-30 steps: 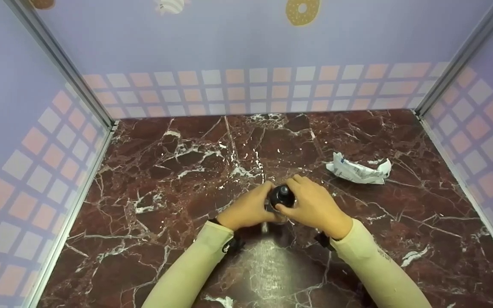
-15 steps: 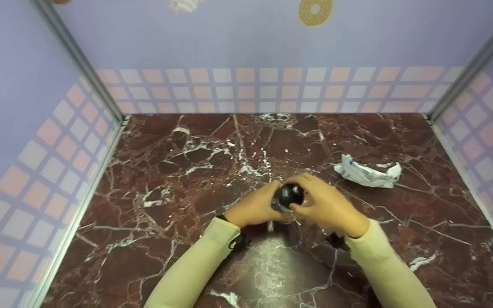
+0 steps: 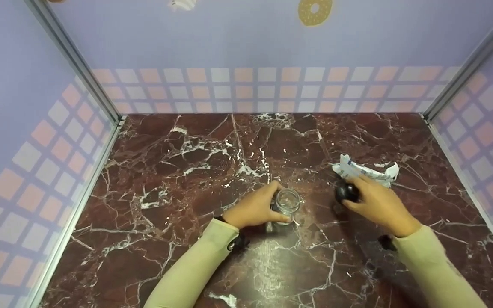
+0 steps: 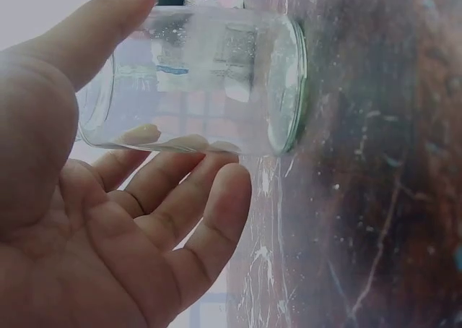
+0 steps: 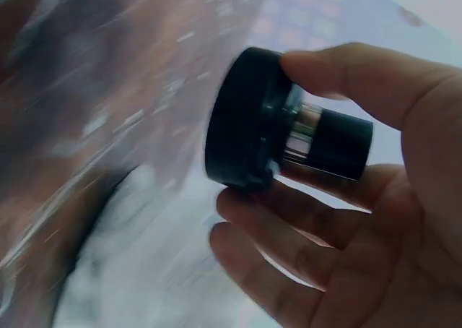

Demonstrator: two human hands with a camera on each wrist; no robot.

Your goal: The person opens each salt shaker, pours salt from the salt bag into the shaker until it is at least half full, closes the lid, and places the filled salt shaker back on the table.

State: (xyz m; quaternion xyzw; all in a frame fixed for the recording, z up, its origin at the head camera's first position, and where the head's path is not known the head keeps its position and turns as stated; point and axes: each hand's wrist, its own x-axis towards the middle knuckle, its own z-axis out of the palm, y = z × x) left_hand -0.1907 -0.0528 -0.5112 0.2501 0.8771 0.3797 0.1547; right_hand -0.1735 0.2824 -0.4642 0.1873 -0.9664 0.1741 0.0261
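Black lid (image 5: 245, 118) pinched in right hand (image 3: 377, 203), left hand (image 3: 250, 206) curled round glass jar (image 3: 287, 203): uncapping apparently done, steady set-down probably next!

Bare at left hand (image 3: 253, 206) and right hand (image 3: 381, 206); clad in long, pale yellow-green sleeves (image 3: 193, 266); ringed at the left wrist by a black band (image 3: 219, 219), with a black gadget (image 3: 239, 243); apparently fitted with a dark block (image 3: 386, 242), blurred, at the right
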